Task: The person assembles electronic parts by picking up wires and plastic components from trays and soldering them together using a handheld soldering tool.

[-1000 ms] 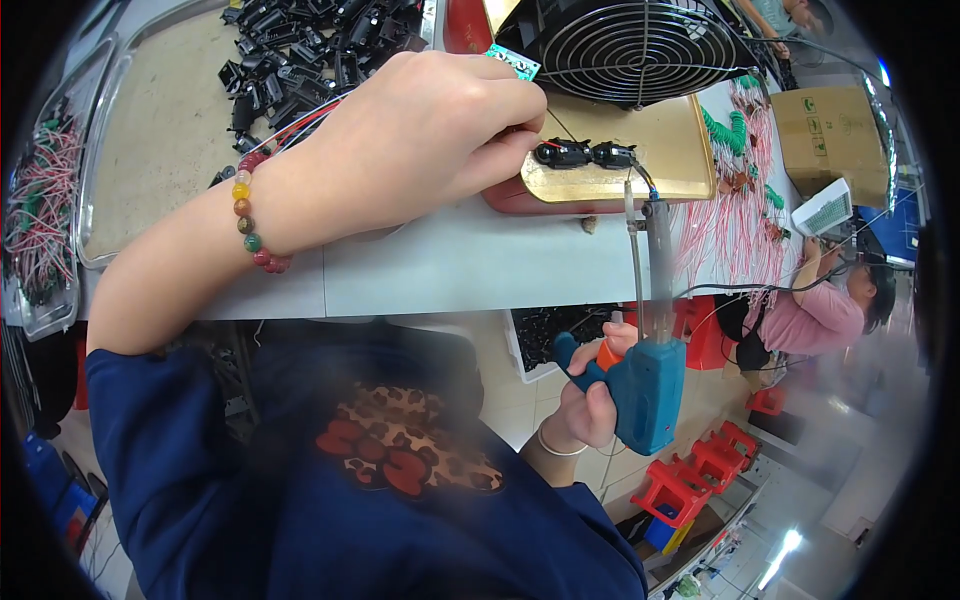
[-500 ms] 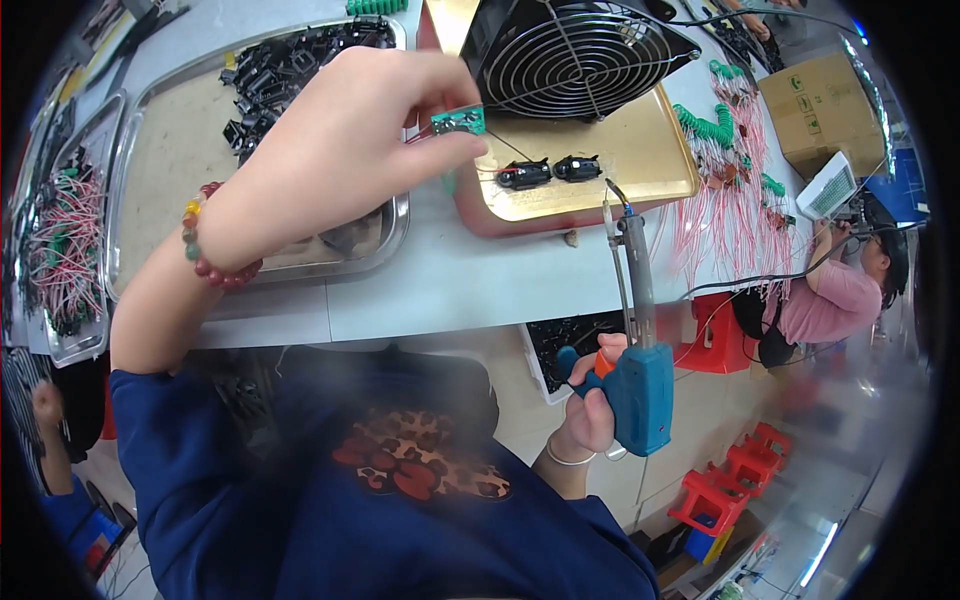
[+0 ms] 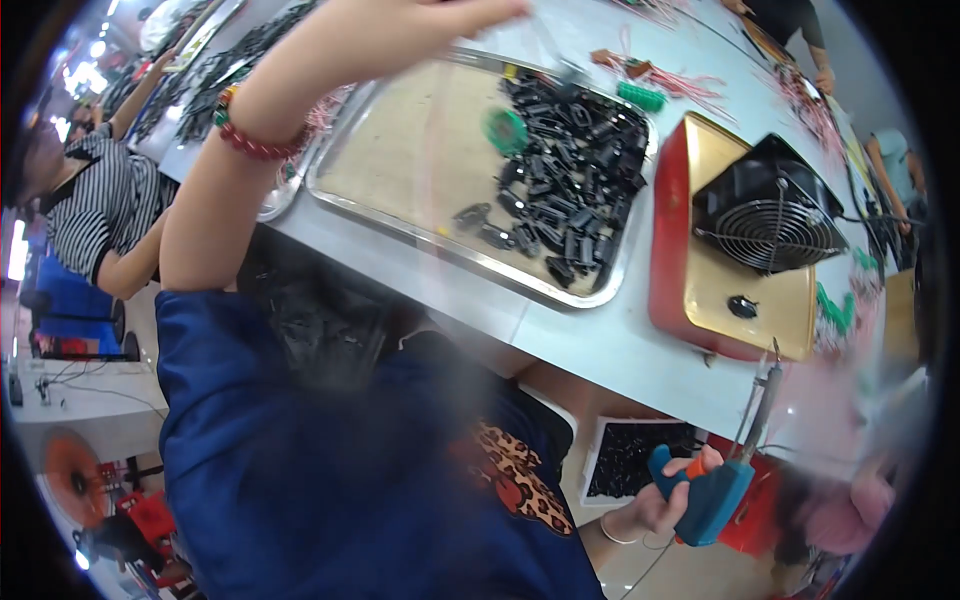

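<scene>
My left hand [image 3: 420, 28] reaches over the far left of the table, partly cut off by the upper edge, one finger stretched out and nothing visible in its grasp. Below it, a smeared green circuit board [image 3: 505, 131] shows over the metal tray [image 3: 385, 222], near blurred pinkish streaks. A blurred black part [image 3: 570, 74] shows near the tray's far edge. Whether either is airborne or resting, I cannot tell. My right hand [image 3: 662, 505] grips a teal soldering gun [image 3: 716, 503] with an orange trigger, its tip pointing up beside the red-sided gold box lid [image 3: 670, 260].
Many black plastic parts [image 3: 575, 180] fill the tray's right side. A black fan [image 3: 770, 215] and one small black part [image 3: 742, 306] sit on the gold surface. Below the table edge is a white bin [image 3: 602, 462] of black pieces. A co-worker in stripes [image 3: 110, 205] sits left.
The view has swung left. My left hand has moved from the gold lid to above the tray, and the green board is away from its fingers. One black part has left the gold surface.
</scene>
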Demonstrator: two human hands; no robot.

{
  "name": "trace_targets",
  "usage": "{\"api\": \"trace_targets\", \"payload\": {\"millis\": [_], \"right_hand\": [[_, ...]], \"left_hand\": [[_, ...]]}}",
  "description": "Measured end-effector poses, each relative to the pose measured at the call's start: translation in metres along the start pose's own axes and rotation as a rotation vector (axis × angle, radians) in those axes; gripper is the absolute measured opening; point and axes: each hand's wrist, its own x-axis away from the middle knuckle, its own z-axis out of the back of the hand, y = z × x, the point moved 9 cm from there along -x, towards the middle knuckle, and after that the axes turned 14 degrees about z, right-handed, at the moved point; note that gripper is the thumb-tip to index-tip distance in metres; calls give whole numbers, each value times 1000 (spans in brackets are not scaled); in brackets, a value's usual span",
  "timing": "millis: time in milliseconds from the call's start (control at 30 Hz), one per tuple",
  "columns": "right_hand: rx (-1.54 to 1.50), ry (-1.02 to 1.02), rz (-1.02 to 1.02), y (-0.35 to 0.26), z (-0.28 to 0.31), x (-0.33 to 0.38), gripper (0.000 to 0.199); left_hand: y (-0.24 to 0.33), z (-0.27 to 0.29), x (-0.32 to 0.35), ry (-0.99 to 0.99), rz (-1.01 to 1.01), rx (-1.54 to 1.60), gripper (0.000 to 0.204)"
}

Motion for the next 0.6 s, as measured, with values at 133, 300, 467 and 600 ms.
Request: {"api": "trace_targets", "payload": {"millis": [133,300,467,600], "right_hand": [[22,-31,16,-8,-13,-11,48],[25,-31,37,-10,-21,-17,47],[61,-15,-17,-7,-16,-12,48],[66,-67,41,-13,-28,-18,50]], "left_hand": [[-171,83,-12,0,253,50,28],[-345,178,64,106,796,280,20],[-417,211,126,113,1005,-37,23],[-399,217,134,223,979,-543,49]]}}
